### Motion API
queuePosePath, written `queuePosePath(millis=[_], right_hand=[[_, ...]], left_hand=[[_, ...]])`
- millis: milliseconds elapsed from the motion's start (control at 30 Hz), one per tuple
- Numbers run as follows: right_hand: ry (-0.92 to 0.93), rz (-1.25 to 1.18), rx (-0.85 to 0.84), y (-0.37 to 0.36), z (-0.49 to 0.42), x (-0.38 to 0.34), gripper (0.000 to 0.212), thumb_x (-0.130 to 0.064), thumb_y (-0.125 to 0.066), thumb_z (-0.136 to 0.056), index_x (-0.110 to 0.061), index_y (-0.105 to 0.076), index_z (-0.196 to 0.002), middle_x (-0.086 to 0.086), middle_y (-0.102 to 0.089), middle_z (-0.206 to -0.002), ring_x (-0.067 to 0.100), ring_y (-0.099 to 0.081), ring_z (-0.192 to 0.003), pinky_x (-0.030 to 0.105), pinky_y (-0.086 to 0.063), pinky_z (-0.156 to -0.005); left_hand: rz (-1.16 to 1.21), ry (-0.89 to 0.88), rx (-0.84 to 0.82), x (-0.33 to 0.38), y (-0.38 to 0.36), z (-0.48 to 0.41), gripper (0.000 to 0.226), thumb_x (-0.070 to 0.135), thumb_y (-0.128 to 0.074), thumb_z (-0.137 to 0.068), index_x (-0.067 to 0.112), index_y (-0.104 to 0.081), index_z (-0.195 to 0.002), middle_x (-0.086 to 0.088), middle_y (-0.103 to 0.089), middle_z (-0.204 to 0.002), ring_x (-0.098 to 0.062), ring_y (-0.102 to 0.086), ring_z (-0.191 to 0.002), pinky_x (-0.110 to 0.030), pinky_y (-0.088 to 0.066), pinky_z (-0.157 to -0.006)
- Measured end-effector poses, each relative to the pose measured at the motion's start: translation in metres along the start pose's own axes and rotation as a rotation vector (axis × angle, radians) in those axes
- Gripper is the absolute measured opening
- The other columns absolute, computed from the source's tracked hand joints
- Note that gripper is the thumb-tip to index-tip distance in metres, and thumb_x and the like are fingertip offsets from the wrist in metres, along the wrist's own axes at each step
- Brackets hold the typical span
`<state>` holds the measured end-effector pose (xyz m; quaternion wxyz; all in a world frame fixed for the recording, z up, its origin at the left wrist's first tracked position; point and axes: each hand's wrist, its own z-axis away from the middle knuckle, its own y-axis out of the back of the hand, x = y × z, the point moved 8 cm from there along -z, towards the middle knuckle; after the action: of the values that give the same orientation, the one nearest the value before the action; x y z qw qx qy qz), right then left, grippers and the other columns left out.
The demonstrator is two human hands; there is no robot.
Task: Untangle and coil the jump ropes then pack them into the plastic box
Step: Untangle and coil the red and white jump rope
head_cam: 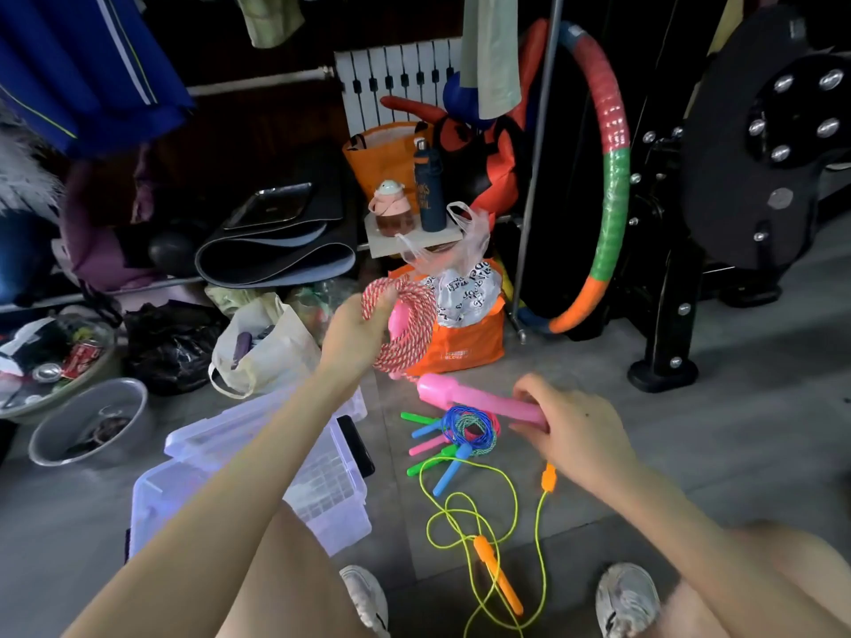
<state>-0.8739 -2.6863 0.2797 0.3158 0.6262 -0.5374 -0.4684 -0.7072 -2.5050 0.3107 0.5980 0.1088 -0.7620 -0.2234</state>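
My left hand grips a coil of red-and-white jump rope, held up above the floor, with one pink handle tucked inside the loops. My right hand holds that rope's other pink handle lower and to the right. On the floor between my feet lies a yellow rope with orange handles, spread out loose. Above it sits a small pile of coiled ropes with green, blue and pink handles. The clear plastic box stands open at lower left, partly hidden by my left forearm.
An orange shopping bag with white plastic bags stands just behind the held coil. A cream tote, metal basins, rolled mats and a striped hoop crowd the back. My shoes flank the yellow rope.
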Motion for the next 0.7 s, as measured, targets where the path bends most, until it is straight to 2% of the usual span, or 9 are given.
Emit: queuePosePath(millis=[33, 100, 200, 267, 367, 467, 533, 600, 700], right_hand=[[0.085, -0.060, 0.006, 0.015, 0.000, -0.011, 0.028, -0.019, -0.079, -0.071, -0.022, -0.060, -0.092, -0.013, -0.062, -0.076, 0.009, -0.059, -0.063, 0.015, -0.031, -0.049], [0.139, -0.446, -0.054, 0.036, -0.007, -0.027, 0.025, -0.012, -0.076, -0.074, -0.023, -0.066, -0.094, -0.015, -0.060, -0.085, 0.004, -0.056, -0.073, 0.011, -0.040, -0.059], [0.028, -1.045, -0.130, 0.042, -0.022, -0.041, 0.021, -0.017, -0.070, -0.079, -0.019, -0.068, -0.100, -0.005, -0.066, -0.097, 0.009, -0.063, -0.093, 0.018, -0.050, -0.082], [-0.114, -1.302, -0.119, 0.029, -0.028, -0.045, 0.024, -0.025, -0.058, -0.086, -0.019, -0.063, -0.109, 0.000, -0.070, -0.102, 0.012, -0.064, -0.101, 0.023, -0.050, -0.090], [-0.198, -1.151, 0.047, 0.014, -0.032, -0.041, 0.018, -0.026, -0.046, -0.096, -0.021, -0.055, -0.110, 0.012, -0.066, -0.097, 0.022, -0.063, -0.096, 0.036, -0.051, -0.089], [-0.206, -1.007, 0.180, 0.019, -0.033, -0.030, 0.019, -0.015, -0.051, -0.094, -0.019, -0.043, -0.111, 0.009, -0.065, -0.086, 0.020, -0.064, -0.076, 0.029, -0.051, -0.072], [-0.191, -0.905, 0.166, 0.021, -0.034, -0.024, 0.021, -0.016, -0.057, -0.091, -0.020, -0.041, -0.104, 0.003, -0.066, -0.078, 0.010, -0.064, -0.065, 0.020, -0.048, -0.062], [-0.153, -0.721, 0.088, 0.018, -0.034, -0.026, 0.018, -0.025, -0.060, -0.089, -0.022, -0.045, -0.100, -0.005, -0.066, -0.075, 0.003, -0.061, -0.062, 0.016, -0.045, -0.060], [-0.059, -0.349, 0.069, 0.010, -0.037, -0.041, 0.018, -0.029, -0.055, -0.090, -0.023, -0.055, -0.107, -0.001, -0.070, -0.085, 0.020, -0.066, -0.078, 0.034, -0.048, -0.066]], left_hand=[[-0.016, -0.015, -0.023, -0.004, -0.005, 0.004, 0.044, 0.045, -0.045, -0.095, 0.005, -0.053, -0.078, -0.010, -0.050, -0.067, -0.016, -0.046, -0.060, -0.030, -0.039, -0.064], [-0.018, -0.036, -0.087, -0.008, -0.020, 0.013, 0.046, 0.045, -0.045, -0.094, 0.006, -0.049, -0.071, -0.007, -0.046, -0.064, -0.013, -0.043, -0.058, -0.031, -0.035, -0.063], [0.141, 0.036, -0.106, -0.006, -0.037, 0.026, 0.045, 0.041, -0.044, -0.096, 0.013, -0.047, -0.061, 0.004, -0.048, -0.055, 0.000, -0.043, -0.045, -0.014, -0.036, -0.051], [0.325, 0.138, -0.100, -0.009, -0.047, 0.029, 0.044, 0.041, -0.045, -0.095, 0.014, -0.049, -0.061, 0.004, -0.052, -0.056, 0.000, -0.046, -0.048, -0.013, -0.038, -0.053], [0.507, 0.318, -0.139, -0.021, -0.063, 0.028, 0.049, 0.053, -0.052, -0.088, 0.006, -0.062, -0.078, -0.010, -0.065, -0.074, -0.019, -0.060, -0.067, -0.029, -0.047, -0.070], [0.560, 0.412, -0.185, -0.031, -0.069, 0.029, 0.041, 0.046, -0.057, -0.088, 0.007, -0.066, -0.079, -0.002, -0.072, -0.066, -0.013, -0.067, -0.059, -0.021, -0.052, -0.058], [0.546, 0.426, -0.211, -0.035, -0.070, 0.030, 0.035, 0.043, -0.058, -0.088, 0.012, -0.065, -0.074, 0.003, -0.070, -0.057, -0.010, -0.066, -0.053, -0.021, -0.049, -0.053], [0.502, 0.388, -0.211, -0.033, -0.071, 0.032, 0.037, 0.045, -0.056, -0.089, 0.014, -0.065, -0.071, 0.003, -0.069, -0.058, -0.013, -0.065, -0.059, -0.023, -0.048, -0.057], [0.496, 0.328, -0.208, -0.019, -0.079, 0.039, 0.038, 0.044, -0.051, -0.092, 0.014, -0.065, -0.074, -0.001, -0.069, -0.067, -0.011, -0.066, -0.060, -0.019, -0.048, -0.055]])
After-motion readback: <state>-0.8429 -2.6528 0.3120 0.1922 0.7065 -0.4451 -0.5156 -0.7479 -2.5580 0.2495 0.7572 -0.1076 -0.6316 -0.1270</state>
